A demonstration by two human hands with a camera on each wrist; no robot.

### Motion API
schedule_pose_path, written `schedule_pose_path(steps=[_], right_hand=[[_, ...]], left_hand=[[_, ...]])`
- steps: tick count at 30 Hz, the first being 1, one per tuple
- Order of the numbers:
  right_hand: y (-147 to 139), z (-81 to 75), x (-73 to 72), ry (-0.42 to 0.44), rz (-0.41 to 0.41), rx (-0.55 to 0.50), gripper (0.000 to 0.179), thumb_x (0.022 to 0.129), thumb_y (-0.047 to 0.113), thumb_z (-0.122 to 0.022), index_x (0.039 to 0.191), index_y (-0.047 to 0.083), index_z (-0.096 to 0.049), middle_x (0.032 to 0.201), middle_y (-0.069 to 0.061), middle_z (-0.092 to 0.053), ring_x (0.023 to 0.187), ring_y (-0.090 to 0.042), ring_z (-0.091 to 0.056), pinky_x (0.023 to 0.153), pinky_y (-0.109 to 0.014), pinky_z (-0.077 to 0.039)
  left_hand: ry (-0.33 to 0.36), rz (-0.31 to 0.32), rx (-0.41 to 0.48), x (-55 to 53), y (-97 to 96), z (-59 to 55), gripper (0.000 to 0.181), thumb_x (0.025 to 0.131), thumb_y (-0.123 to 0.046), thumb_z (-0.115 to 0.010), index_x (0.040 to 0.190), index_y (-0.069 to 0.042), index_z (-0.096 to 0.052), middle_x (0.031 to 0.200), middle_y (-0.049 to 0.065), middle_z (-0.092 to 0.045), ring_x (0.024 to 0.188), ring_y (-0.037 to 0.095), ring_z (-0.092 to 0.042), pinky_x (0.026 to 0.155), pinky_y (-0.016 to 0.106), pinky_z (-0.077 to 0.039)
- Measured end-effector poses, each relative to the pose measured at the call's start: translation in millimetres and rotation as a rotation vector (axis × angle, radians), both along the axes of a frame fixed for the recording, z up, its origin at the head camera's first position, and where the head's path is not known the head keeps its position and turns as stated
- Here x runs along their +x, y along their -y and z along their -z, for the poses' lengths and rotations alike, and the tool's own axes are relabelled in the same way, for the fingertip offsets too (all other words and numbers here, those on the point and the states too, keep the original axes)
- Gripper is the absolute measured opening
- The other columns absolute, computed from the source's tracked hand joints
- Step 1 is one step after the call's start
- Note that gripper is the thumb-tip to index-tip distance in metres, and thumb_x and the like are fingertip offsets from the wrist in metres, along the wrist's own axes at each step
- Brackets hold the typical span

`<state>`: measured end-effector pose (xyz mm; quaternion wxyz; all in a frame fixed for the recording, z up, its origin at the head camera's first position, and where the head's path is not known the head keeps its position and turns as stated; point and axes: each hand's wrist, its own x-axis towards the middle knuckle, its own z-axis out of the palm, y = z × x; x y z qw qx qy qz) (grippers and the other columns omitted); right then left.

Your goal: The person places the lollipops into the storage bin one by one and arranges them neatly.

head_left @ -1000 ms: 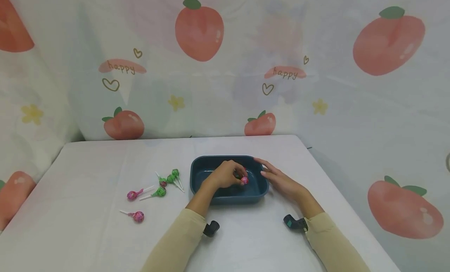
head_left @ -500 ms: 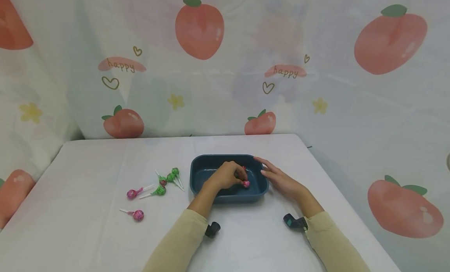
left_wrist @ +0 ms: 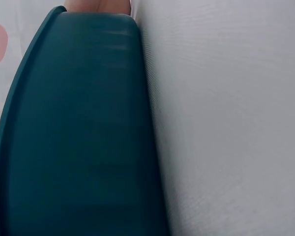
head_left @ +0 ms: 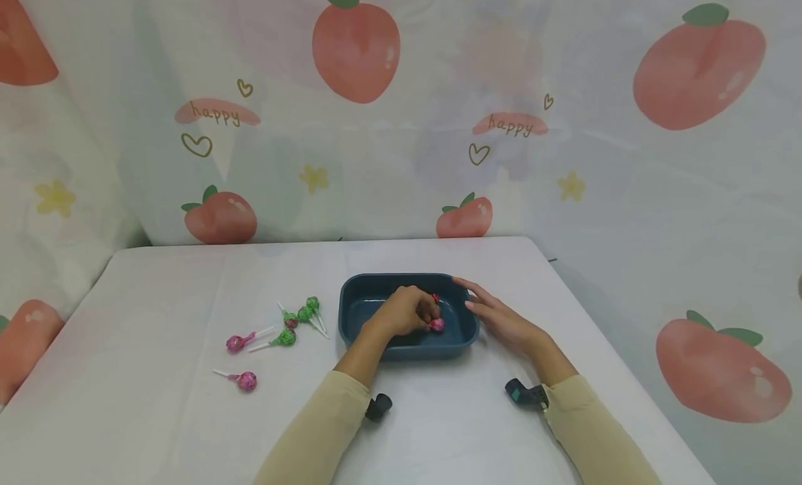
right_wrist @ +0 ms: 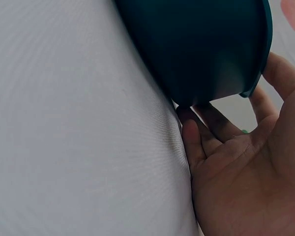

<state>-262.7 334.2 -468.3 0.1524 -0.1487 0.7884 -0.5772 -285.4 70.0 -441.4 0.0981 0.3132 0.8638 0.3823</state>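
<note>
A dark blue-green rectangular bin (head_left: 360, 346) stands on the white table. My left hand (head_left: 401, 311) reaches down into it, its fingertips pinching a pink-wrapped lollipop (head_left: 437, 324) near the bin floor. Just behind those fingers shows a bit of red wrapper (head_left: 435, 298), mostly hidden. At the bin's right end, my right hand (head_left: 504, 325) rests its extended fingers along the rim and outer wall. The right wrist view shows that hand (right_wrist: 255, 172) with fingertips against the bin's end wall (right_wrist: 201, 59). In the left wrist view the bin's outer side (left_wrist: 78, 123) hides the fingers.
Left of the bin lie several lollipops: green ones (head_left: 286, 337) in a loose group, a pink one (head_left: 235, 344) beside them, and another pink one (head_left: 247, 381) nearer the front. A patterned cloth (head_left: 401, 158) hangs behind the table.
The pink lollipop in my left fingers has shifted slightly right and down, then a little back, inside the bin. My right hand stays at the bin's end.
</note>
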Motion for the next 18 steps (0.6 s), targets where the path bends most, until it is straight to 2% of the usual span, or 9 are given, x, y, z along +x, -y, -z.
schedule_pose_path(steps=[9,18], right_hand=[[0.2,-0.4,0.3,-0.011,-0.008,-0.014,0.053,0.111,0.034,-0.049,0.161,0.037,-0.033,0.17,0.003,-0.016,0.156,-0.024,-0.001,0.118,-0.066,0.001],[-0.7,2.1,-2.0,-0.021,-0.01,-0.005,0.054,0.11,0.036,-0.05,0.162,0.036,-0.033,0.17,0.002,-0.016,0.156,-0.025,-0.001,0.118,-0.065,0.001]], left_hand=[[-0.037,-0.027,-0.026,-1.1,0.4,-0.9,0.02,0.087,0.005,-0.08,0.098,-0.012,-0.081,0.082,-0.001,-0.068,0.078,0.014,-0.061,0.069,0.026,-0.053],[-0.053,-0.071,-0.071,-1.9,0.6,-0.4,0.021,0.088,0.003,-0.08,0.098,-0.015,-0.081,0.078,-0.005,-0.065,0.077,0.014,-0.06,0.074,0.03,-0.051]])
